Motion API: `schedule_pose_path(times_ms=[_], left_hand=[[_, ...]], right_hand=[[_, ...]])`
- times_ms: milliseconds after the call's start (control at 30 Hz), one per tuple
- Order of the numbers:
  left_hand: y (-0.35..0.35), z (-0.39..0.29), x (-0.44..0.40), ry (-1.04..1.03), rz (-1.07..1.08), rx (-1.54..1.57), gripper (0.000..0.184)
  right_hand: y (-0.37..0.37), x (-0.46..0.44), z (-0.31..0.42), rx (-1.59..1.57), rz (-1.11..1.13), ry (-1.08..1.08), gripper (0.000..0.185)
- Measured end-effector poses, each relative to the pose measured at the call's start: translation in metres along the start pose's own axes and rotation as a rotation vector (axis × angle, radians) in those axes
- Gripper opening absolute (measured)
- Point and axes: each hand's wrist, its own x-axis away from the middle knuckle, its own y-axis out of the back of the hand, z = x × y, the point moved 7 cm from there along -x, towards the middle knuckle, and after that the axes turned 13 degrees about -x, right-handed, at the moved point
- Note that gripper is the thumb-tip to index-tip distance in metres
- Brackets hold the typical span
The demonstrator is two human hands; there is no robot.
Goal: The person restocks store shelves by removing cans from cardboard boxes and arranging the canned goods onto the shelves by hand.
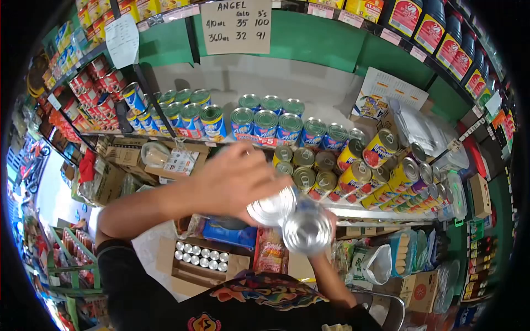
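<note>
One can [272, 207] is grasped in the left hand [237, 179], another can [307, 231] in the right hand [330, 220], apparently sideways-on, keeping silver ends clear.

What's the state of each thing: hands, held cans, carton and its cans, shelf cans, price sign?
Left hand: gripping left can, blurred
Right hand: holding right can, mostly hidden
Left can: held, silver end showing
Right can: held, silver end showing
Carton: open
Small cans: standing in rows
Blue-labelled cans: upright
Price sign: hanging
</note>
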Motion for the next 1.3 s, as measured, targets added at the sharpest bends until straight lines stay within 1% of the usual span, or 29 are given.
schedule_pose_path(times_ms=[33,100,167,233,333,367,433,467,567,600,700,767,800,900,933,1033,1067,1167,1267,1300], left_hand=[[-0.006,0.019,-0.004,0.029,0.048,-0.04,0.08],[-0.021,0.062,-0.017,0.127,0.051,-0.122,0.084],[-0.046,0.107,-0.028,0.22,-0.075,-0.148,0.084],[-0.078,0.152,-0.041,0.371,-0.043,-0.16,0.084],[-0.139,0.211,-0.056,0.528,0.004,-0.07,0.085],[-0.156,0.224,-0.057,0.555,0.027,-0.111,0.085],[-0.195,0.248,-0.057,0.59,0.072,-0.176,0.087],[-0.224,0.263,-0.051,0.59,0.08,-0.274,0.088],[-0.256,0.276,-0.05,0.7,0.318,-0.185,0.086],[-0.261,0.276,-0.049,0.699,0.331,-0.191,0.085],[-0.291,0.286,-0.033,0.698,0.234,-0.081,0.082],[-0.312,0.29,-0.026,0.651,0.215,0.008,0.079],[-0.316,0.291,-0.024,0.631,0.206,0.049,0.077],[-0.333,0.29,-0.019,0.651,0.317,0.137,0.072],[-0.336,0.29,-0.016,0.665,0.311,0.152,0.07],[-0.34,0.29,-0.015,0.65,0.297,0.123,0.071],[-0.344,0.291,-0.014,0.669,0.367,0.162,0.072],[-0.352,0.29,-0.015,0.598,0.373,0.205,0.072],[-0.354,0.289,-0.016,0.539,0.407,0.262,0.067],[-0.356,0.29,-0.017,0.553,0.408,0.343,0.064]], right_hand=[[-0.006,0.01,0.039,0.77,0.063,0.421,0.055],[0.02,0.015,0.015,0.931,0.022,0.442,0.06],[0.034,0.018,-0.018,1.051,0.01,0.426,0.065],[0.042,0.014,-0.049,1.131,0.039,0.38,0.069],[0.055,0.018,-0.079,1.277,-0.024,0.473,0.07],[0.059,0.018,-0.088,1.327,-0.045,0.504,0.072],[0.067,0.021,-0.099,1.371,-0.052,0.556,0.076],[0.069,0.022,-0.103,1.384,-0.051,0.564,0.076],[0.074,0.026,-0.111,1.409,-0.07,0.578,0.076],[0.075,0.029,-0.113,1.4,-0.07,0.591,0.076],[0.076,0.029,-0.118,1.383,-0.087,0.649,0.072],[0.075,0.029,-0.116,1.361,-0.091,0.678,0.07],[0.075,0.03,-0.116,1.367,-0.094,0.667,0.067],[0.074,0.029,-0.113,1.344,-0.084,0.7,0.067],[0.073,0.028,-0.112,1.355,-0.083,0.681,0.067],[0.07,0.026,-0.108,1.369,-0.09,0.683,0.066],[0.071,0.027,-0.109,1.371,-0.072,0.683,0.066],[0.067,0.025,-0.106,1.461,-0.024,0.666,0.073],[0.066,0.024,-0.105,1.451,-0.023,0.667,0.073],[0.068,0.025,-0.106,1.431,-0.042,0.669,0.071]])
